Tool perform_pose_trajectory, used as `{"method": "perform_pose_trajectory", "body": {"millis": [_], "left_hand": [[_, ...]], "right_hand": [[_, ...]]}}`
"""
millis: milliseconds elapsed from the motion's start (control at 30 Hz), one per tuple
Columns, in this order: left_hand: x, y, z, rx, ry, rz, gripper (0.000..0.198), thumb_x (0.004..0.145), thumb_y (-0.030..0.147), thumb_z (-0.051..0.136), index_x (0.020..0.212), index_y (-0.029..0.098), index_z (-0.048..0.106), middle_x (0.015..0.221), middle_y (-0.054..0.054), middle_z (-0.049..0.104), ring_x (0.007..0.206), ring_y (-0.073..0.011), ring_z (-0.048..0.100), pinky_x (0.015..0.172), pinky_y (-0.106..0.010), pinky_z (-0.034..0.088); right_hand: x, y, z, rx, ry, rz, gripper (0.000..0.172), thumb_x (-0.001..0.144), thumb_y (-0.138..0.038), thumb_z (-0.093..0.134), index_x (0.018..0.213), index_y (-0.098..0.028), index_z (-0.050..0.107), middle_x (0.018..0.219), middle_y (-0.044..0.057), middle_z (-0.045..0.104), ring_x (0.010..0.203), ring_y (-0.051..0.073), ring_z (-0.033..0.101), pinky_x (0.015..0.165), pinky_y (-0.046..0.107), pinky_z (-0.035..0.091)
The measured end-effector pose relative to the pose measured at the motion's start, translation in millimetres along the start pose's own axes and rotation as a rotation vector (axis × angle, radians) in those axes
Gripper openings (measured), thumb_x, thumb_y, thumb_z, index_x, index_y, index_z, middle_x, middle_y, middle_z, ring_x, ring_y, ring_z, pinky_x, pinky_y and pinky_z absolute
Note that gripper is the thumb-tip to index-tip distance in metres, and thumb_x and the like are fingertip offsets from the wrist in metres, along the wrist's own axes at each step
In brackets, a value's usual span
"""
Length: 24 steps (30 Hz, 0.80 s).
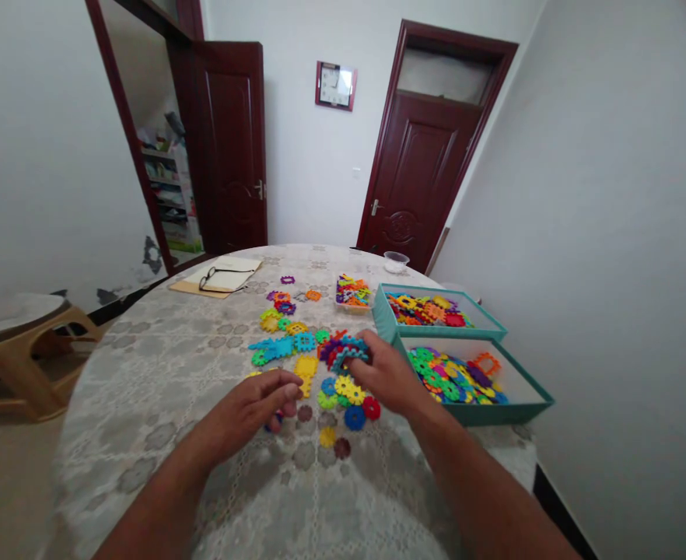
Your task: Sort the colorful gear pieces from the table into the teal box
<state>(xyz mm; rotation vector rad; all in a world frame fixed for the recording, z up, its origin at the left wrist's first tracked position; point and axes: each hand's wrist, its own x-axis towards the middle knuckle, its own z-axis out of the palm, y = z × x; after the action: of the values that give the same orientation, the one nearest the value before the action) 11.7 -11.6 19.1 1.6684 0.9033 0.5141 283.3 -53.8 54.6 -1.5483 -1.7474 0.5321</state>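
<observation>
My right hand grips a bunch of toothed plastic building pieces in purple, red and light blue, held just above the table. Curled fingers form my left hand, lower and to the left. A small blue-purple piece shows at its fingertips, and I cannot tell whether it is held or lies beneath. Between and below the hands lie loose gear-shaped discs, among them a yellow disc, a blue disc and a red disc. Just beyond my left hand are yellow square pieces and light-blue pieces.
Two teal boxes full of plastic pieces stand at the right. Behind the pieces sits a small clear tray of colourful parts. Glasses rest on an open notebook at the far left. A clear bowl stands at the back.
</observation>
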Motion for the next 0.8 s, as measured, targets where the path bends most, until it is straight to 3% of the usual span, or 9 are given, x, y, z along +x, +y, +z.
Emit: {"method": "perform_pose_trajectory", "body": {"millis": [100, 200, 367, 500, 600, 700, 800], "left_hand": [[-1, -1, -9.6, 0.154, 0.129, -0.019, 0.052, 0.093, 0.066, 0.056, 0.116, 0.022, 0.070, 0.101, -0.007, 0.078, 0.091, -0.0241, 0.073, 0.079, -0.034, 0.056], [0, -8, -21.1, 0.377, 0.302, -0.027, 0.043, 0.090, 0.058, 0.056, 0.112, 0.023, 0.071, 0.109, -0.007, 0.079, 0.100, -0.0267, 0.073, 0.089, -0.036, 0.054], [2, -27, -39.7, 0.631, 0.404, -0.078, 0.036, 0.091, 0.048, 0.051, 0.111, 0.024, 0.069, 0.109, -0.007, 0.079, 0.103, -0.0266, 0.073, 0.090, -0.035, 0.053], [2, -39, -49.8, 0.729, 0.438, -0.128, 0.037, 0.094, 0.044, 0.050, 0.118, 0.022, 0.067, 0.114, -0.009, 0.078, 0.106, -0.0270, 0.073, 0.090, -0.035, 0.053], [1, -45, -52.5, 0.779, 0.458, -0.166, 0.036, 0.095, 0.038, 0.052, 0.123, 0.021, 0.067, 0.123, -0.012, 0.076, 0.114, -0.0283, 0.071, 0.095, -0.037, 0.052], [0, -49, -52.3, 0.835, 0.470, -0.180, 0.038, 0.094, 0.031, 0.055, 0.129, 0.021, 0.066, 0.134, -0.014, 0.071, 0.121, -0.0292, 0.068, 0.103, -0.038, 0.050], [-2, -53, -50.5, 0.893, 0.469, -0.186, 0.039, 0.094, 0.028, 0.057, 0.131, 0.022, 0.067, 0.134, -0.016, 0.070, 0.122, -0.0313, 0.066, 0.104, -0.041, 0.049]], "right_hand": [[23, 18, -48, -0.211, 0.215, 0.033, 0.018, 0.093, -0.036, 0.057, 0.103, -0.023, 0.063, 0.082, -0.001, 0.067, 0.074, 0.019, 0.060, 0.067, 0.027, 0.042], [47, 45, -88, -0.475, 0.430, 0.175, 0.026, 0.093, -0.034, 0.058, 0.113, -0.020, 0.066, 0.095, 0.009, 0.073, 0.088, 0.025, 0.066, 0.076, 0.030, 0.045], [65, 78, -120, -0.603, 0.447, 0.323, 0.056, 0.090, -0.026, 0.060, 0.144, -0.010, 0.058, 0.123, 0.021, 0.074, 0.111, 0.033, 0.069, 0.096, 0.039, 0.049], [55, 77, -114, -0.599, 0.500, 0.200, 0.053, 0.091, -0.019, 0.051, 0.141, -0.008, 0.062, 0.136, 0.022, 0.069, 0.125, 0.031, 0.065, 0.109, 0.041, 0.045], [41, 62, -93, -0.513, 0.443, 0.083, 0.043, 0.092, -0.021, 0.049, 0.128, -0.013, 0.070, 0.130, 0.017, 0.073, 0.119, 0.029, 0.067, 0.109, 0.042, 0.047], [23, 42, -62, -0.376, 0.284, 0.049, 0.036, 0.093, -0.028, 0.052, 0.120, -0.018, 0.073, 0.113, 0.011, 0.077, 0.101, 0.026, 0.071, 0.097, 0.040, 0.052], [8, 26, -26, -0.238, -0.008, 0.002, 0.031, 0.095, -0.033, 0.055, 0.116, -0.021, 0.074, 0.104, 0.007, 0.078, 0.089, 0.023, 0.072, 0.084, 0.035, 0.054]]}}
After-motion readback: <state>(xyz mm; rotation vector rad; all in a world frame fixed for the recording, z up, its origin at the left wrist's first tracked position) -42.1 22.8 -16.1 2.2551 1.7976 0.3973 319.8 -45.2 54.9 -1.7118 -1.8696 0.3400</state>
